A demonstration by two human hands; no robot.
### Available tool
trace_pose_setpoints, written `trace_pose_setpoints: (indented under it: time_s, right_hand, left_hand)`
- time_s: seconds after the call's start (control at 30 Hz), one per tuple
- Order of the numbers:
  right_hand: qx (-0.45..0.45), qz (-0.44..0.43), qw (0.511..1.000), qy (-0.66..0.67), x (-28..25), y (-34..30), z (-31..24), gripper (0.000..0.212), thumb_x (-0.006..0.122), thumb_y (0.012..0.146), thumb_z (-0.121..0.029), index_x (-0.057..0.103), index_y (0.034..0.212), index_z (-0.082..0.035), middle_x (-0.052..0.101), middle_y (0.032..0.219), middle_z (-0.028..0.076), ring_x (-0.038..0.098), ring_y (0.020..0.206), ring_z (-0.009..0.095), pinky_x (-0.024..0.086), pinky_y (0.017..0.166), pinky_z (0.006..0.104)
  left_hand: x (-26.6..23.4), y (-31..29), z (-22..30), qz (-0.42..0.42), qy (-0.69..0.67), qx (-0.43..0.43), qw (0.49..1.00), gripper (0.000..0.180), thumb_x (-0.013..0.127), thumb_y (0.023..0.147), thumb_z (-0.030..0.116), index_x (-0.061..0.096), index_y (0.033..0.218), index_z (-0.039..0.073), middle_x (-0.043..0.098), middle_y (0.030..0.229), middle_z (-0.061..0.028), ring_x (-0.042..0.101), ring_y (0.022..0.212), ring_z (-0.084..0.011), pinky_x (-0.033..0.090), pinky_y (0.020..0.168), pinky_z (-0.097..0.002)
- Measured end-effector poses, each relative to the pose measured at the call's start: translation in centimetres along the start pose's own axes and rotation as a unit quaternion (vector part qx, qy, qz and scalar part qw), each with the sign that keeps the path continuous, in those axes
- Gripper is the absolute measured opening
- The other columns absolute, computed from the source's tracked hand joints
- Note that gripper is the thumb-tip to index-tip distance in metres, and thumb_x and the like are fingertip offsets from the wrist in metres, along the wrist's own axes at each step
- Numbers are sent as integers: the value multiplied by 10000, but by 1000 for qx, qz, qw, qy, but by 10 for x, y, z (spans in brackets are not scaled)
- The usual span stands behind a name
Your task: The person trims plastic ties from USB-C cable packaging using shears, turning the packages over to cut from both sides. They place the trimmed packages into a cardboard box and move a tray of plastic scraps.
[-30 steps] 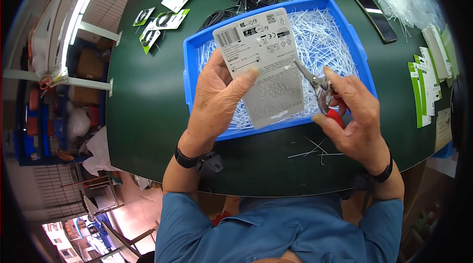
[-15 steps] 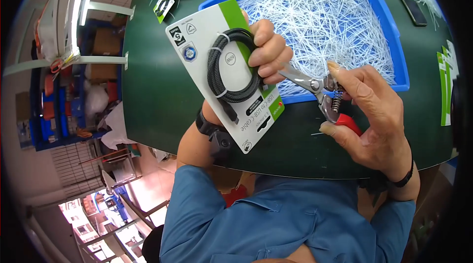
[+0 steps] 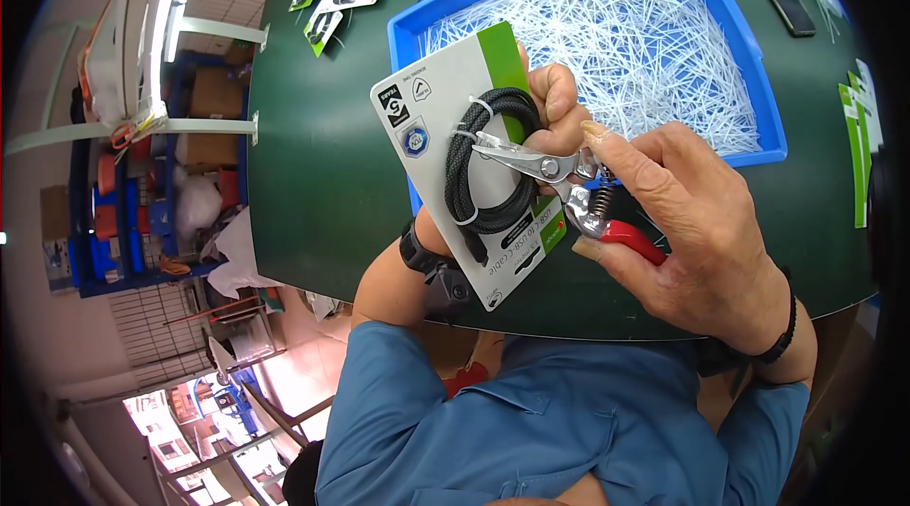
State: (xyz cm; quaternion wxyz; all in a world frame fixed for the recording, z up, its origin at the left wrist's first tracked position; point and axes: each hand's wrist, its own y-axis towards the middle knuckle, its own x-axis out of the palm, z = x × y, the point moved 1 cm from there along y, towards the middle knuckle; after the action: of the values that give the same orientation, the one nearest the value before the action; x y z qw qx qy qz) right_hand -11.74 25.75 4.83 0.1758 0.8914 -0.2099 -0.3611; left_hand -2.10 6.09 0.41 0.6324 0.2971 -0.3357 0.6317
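Worker's left hand [image 3: 559, 111] is gripping white-and-green card [image 3: 493, 174] bearing coiled black braided cable [image 3: 458, 174]; right hand [image 3: 697, 226] is grasping red-handled metal snips [image 3: 550, 168], tips overlapping cable.

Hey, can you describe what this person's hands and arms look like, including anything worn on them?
Both the left hand and right hand are ungloved. At the left wrist is a black strap with a boxy black device showing a round lens; at the right, a black band. The blue sleeves are short.
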Motion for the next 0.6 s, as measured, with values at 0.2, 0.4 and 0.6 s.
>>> trace_pose_setpoints:
  time_s: [0.2,0.4,0.6]
  right_hand:
    - [-3,1,1000,-16,0,-1,-1,838,876,629,-10,577,1412,-21,612,971,160,618,810,300,520,667,382]
    - [-16,12,997,-78,-1,-6,-5,853,871,625,25,570,1422,-15,603,938,142,612,793,292,507,654,371]
    - [6,-31,999,-15,-8,-7,2,864,868,627,34,559,1433,-9,584,874,124,597,739,277,493,649,356]
  left_hand:
    - [3,1,-1,-13,44,36,998,467,424,1072,548,521,950,108,443,663,23,460,643,-123,431,606,-270]
    - [4,-4,0,-7,89,114,989,306,667,976,374,516,1038,116,462,732,55,441,684,-92,376,631,-247]
    - [6,-4,-6,14,45,90,995,310,644,988,365,531,1086,93,456,723,44,427,664,-97,361,595,-248]
